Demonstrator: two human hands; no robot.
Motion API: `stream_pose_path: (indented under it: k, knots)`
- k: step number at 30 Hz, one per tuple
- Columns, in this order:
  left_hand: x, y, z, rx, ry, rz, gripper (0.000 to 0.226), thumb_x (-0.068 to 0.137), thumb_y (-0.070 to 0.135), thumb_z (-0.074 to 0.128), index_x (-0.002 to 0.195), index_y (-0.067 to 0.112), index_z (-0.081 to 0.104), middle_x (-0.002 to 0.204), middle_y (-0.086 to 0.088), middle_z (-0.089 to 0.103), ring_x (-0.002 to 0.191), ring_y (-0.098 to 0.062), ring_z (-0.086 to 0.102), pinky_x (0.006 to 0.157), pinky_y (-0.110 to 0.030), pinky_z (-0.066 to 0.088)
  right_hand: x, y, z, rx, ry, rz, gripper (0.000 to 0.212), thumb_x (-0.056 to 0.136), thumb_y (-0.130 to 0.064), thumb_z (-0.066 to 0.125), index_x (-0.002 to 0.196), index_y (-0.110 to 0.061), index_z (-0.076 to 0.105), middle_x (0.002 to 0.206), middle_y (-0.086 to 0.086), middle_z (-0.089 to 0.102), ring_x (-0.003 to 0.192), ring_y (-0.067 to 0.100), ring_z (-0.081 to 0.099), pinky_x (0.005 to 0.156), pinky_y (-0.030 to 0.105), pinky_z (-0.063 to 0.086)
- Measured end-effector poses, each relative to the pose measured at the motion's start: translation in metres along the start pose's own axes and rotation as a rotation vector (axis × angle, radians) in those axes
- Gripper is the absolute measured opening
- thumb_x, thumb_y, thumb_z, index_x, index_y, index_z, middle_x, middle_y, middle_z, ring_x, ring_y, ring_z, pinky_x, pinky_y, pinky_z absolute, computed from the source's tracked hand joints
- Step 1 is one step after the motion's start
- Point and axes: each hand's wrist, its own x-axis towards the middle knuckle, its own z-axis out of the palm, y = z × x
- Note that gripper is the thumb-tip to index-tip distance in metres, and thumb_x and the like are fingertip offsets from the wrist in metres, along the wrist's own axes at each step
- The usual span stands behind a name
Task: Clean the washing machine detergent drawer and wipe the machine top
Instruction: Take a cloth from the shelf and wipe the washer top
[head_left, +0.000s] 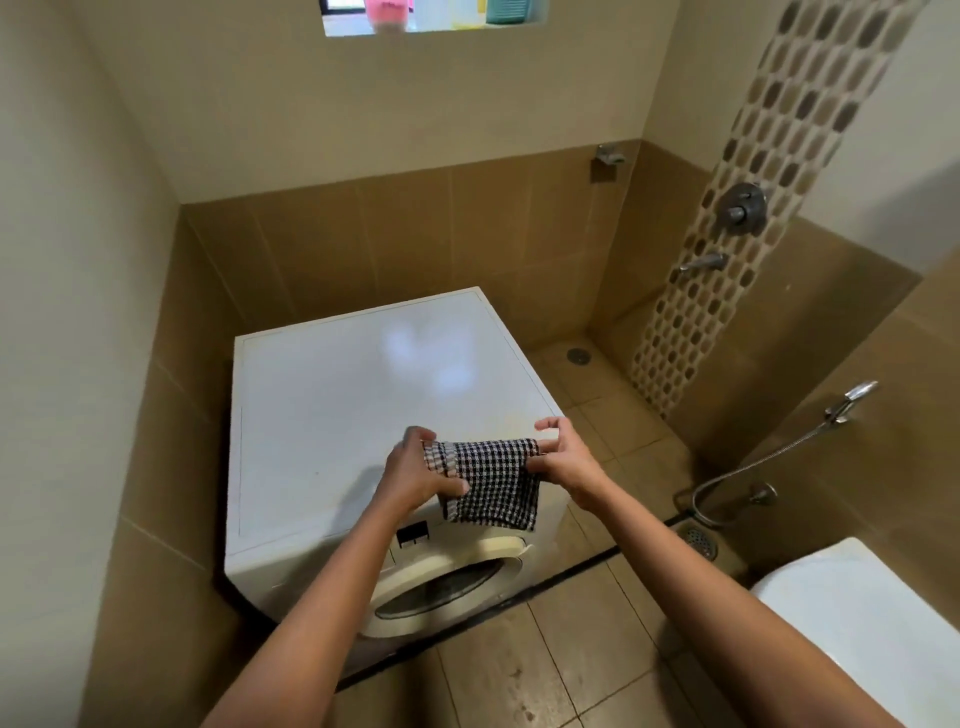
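A checked cloth (488, 480) and two forearms hide much of the washing machine's control panel (413, 535); the frame's top edge crops the window (434, 18).

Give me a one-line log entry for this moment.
phase: cloth prep | left hand: grip on checked cloth | right hand: pinching cloth edge | washing machine top: bare | cloth: held above front edge

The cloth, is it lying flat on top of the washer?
No, both the left hand and right hand hold the cloth up above the washer.
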Motion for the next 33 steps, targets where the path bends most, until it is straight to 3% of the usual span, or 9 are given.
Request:
stream_pose_path:
  k: [3, 7, 12, 16, 19, 21, 24, 27, 33]
  knots:
    - [0.008, 0.009, -0.001, 0.18, 0.031, 0.156, 0.061, 0.065, 0.014, 0.086, 0.118, 0.011, 0.055, 0.132, -0.007, 0.034, 0.11, -0.016, 0.042, 0.09, -0.02, 0.035, 0.001, 0.002, -0.007, -0.289, 0.089, -0.241, 0.06, 0.079, 0.01, 0.059, 0.12, -0.031, 0.047, 0.096, 0.018, 0.067, 0.089, 0.025, 0.066, 0.078, 0.036, 0.057]
    - [0.021, 0.025, 0.003, 0.247, 0.022, 0.327, 0.031, 0.072, 0.014, 0.082, 0.098, 0.007, 0.066, 0.124, -0.005, 0.043, 0.102, -0.018, 0.052, 0.086, -0.025, 0.044, 0.0, -0.007, -0.017, -0.63, 0.213, -0.41, 0.042, 0.079, 0.007, 0.062, 0.113, -0.017, 0.066, 0.104, 0.002, 0.069, 0.093, 0.012, 0.064, 0.088, 0.026, 0.053]
    - [0.03, 0.06, 0.012, 0.139, -0.064, 0.478, 0.022, 0.076, 0.021, 0.076, 0.093, 0.009, 0.07, 0.107, 0.004, 0.058, 0.101, -0.013, 0.054, 0.084, -0.023, 0.039, -0.012, -0.017, -0.056, -0.892, 0.366, -0.474, 0.019, 0.08, -0.018, 0.062, 0.098, -0.021, 0.069, 0.097, 0.004, 0.051, 0.094, 0.021, 0.049, 0.082, 0.03, 0.042]
    - [0.034, 0.112, 0.037, -0.218, -0.368, 0.356, 0.013, 0.089, 0.024, 0.063, 0.097, 0.014, 0.063, 0.097, -0.01, 0.071, 0.091, -0.023, 0.068, 0.083, -0.039, 0.056, -0.043, -0.039, -0.107, -0.292, 0.211, -0.339, 0.009, 0.091, -0.018, 0.055, 0.094, -0.019, 0.064, 0.098, -0.001, 0.059, 0.094, 0.011, 0.055, 0.083, 0.026, 0.042]
    - [0.033, 0.159, 0.071, -0.415, -0.532, 0.333, 0.02, 0.096, 0.015, 0.055, 0.114, 0.007, 0.06, 0.109, -0.015, 0.07, 0.098, -0.024, 0.068, 0.086, -0.04, 0.055, -0.064, -0.047, -0.142, 0.193, 0.215, -0.243, 0.012, 0.097, -0.023, 0.048, 0.098, -0.019, 0.059, 0.091, -0.004, 0.063, 0.081, 0.008, 0.059, 0.067, 0.023, 0.047]
    - [0.029, 0.195, 0.1, -0.502, -0.59, 0.321, 0.023, 0.097, 0.014, 0.055, 0.118, 0.005, 0.06, 0.109, -0.015, 0.071, 0.096, -0.023, 0.069, 0.082, -0.039, 0.056, -0.075, -0.046, -0.175, 0.395, 0.224, -0.238, 0.018, 0.093, -0.034, 0.056, 0.104, -0.02, 0.057, 0.099, -0.001, 0.065, 0.087, 0.013, 0.062, 0.07, 0.03, 0.051]
    - [0.022, 0.244, 0.141, -0.544, -0.656, 0.269, 0.021, 0.097, 0.014, 0.054, 0.114, 0.005, 0.063, 0.101, -0.012, 0.074, 0.09, -0.022, 0.071, 0.081, -0.038, 0.056, -0.096, -0.042, -0.224, 0.48, 0.235, -0.17, 0.046, 0.08, -0.022, 0.071, 0.121, -0.018, 0.052, 0.116, 0.007, 0.065, 0.104, 0.024, 0.064, 0.079, 0.039, 0.055]
    - [0.019, 0.291, 0.189, -0.486, -0.771, 0.197, 0.026, 0.095, 0.015, 0.059, 0.113, -0.002, 0.063, 0.102, -0.018, 0.073, 0.093, -0.029, 0.071, 0.085, -0.041, 0.056, -0.123, -0.039, -0.274, 0.553, 0.273, -0.086, 0.038, 0.079, 0.007, 0.064, 0.114, -0.007, 0.06, 0.105, 0.011, 0.07, 0.09, 0.022, 0.07, 0.076, 0.035, 0.058]
    - [-0.003, 0.413, 0.293, -0.608, -1.028, 0.085, 0.024, 0.094, 0.01, 0.055, 0.109, -0.006, 0.064, 0.086, -0.017, 0.074, 0.07, -0.021, 0.073, 0.066, -0.034, 0.06, -0.175, -0.066, -0.411, 0.667, 0.465, -0.125, 0.022, 0.086, 0.011, 0.049, 0.102, 0.004, 0.062, 0.09, 0.016, 0.072, 0.073, 0.022, 0.072, 0.073, 0.033, 0.058]
